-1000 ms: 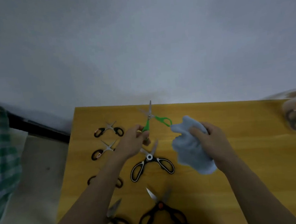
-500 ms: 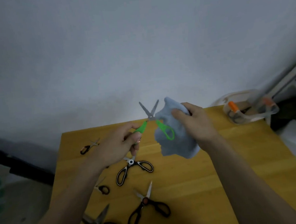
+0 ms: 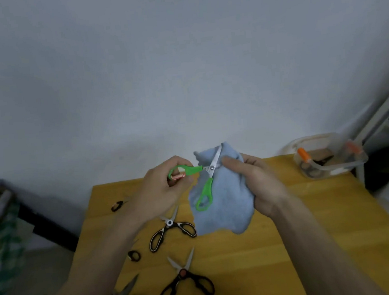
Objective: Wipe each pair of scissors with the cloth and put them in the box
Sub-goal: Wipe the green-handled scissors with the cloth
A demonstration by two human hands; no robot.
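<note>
Left hand [image 3: 161,188] pinching green scissors [image 3: 207,180] handle, right hand [image 3: 256,184] clutching cloth [image 3: 223,211] round blade | step: wiping | next: box [image 3: 327,158], right of scissors.

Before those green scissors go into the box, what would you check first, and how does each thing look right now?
1. Left hand has a firm grip on one handle of the green scissors: ok.
2. Right hand holds the blue cloth against a blade: ok.
3. Both blades wiped clean: cannot tell.
4. Blades closed for safe carrying: not ok, they are spread open.
5. Clear box at the table's far right corner within sight: ok.
6. Room left inside the box: cannot tell.
</note>
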